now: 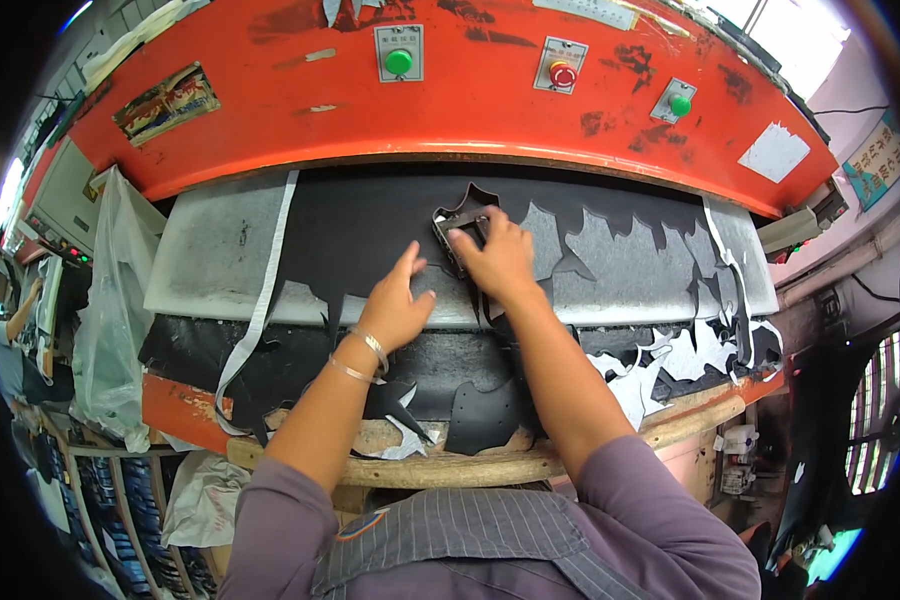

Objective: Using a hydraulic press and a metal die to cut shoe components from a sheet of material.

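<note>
Two bare hands are seen at the centre of the head view, laid on a black sheet [370, 225] spread over a grey cutting board [220, 250]. The left hand [395, 305] is pressed flat and open on the sheet, grasping nothing. At one o'clock from it, the right hand [498, 258] is closed over a metal cutting die [457, 228], which is set on the sheet. At twelve o'clock, a red press head [450, 110] with green and red buttons is shown. White scraps [660, 365] are scattered at four o'clock.
</note>
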The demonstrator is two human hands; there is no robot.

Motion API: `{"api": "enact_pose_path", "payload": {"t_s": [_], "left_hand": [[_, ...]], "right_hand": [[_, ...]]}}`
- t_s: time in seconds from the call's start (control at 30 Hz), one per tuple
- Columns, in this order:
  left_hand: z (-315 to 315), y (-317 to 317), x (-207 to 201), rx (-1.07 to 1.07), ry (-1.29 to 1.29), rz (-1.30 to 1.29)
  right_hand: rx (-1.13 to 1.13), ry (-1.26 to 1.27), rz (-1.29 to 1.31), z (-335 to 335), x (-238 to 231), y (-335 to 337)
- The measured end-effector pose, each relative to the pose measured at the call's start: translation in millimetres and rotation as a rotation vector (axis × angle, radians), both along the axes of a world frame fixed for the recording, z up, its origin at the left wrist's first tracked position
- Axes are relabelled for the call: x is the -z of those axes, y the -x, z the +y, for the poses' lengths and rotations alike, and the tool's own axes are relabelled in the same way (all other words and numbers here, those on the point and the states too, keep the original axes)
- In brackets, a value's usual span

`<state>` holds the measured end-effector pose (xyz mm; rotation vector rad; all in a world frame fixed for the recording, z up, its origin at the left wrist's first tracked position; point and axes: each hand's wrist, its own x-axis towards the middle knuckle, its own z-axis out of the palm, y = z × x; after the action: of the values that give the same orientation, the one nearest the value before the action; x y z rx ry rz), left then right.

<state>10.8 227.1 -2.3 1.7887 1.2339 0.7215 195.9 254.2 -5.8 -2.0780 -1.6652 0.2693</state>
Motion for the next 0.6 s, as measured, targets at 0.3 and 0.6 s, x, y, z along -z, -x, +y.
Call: {"api": "enact_pose_path", "payload": {"t_s": [0.3,0.6], "left_hand": [[58,-8,41,-0.012,-0.357,0.367],[48,0,23,0.002,-0.287,0.398]], "right_hand": [[-0.242,-0.125,0.179,-26,22,-45],[-0.313,-0.175,0.093,-26,21,-40]]}}
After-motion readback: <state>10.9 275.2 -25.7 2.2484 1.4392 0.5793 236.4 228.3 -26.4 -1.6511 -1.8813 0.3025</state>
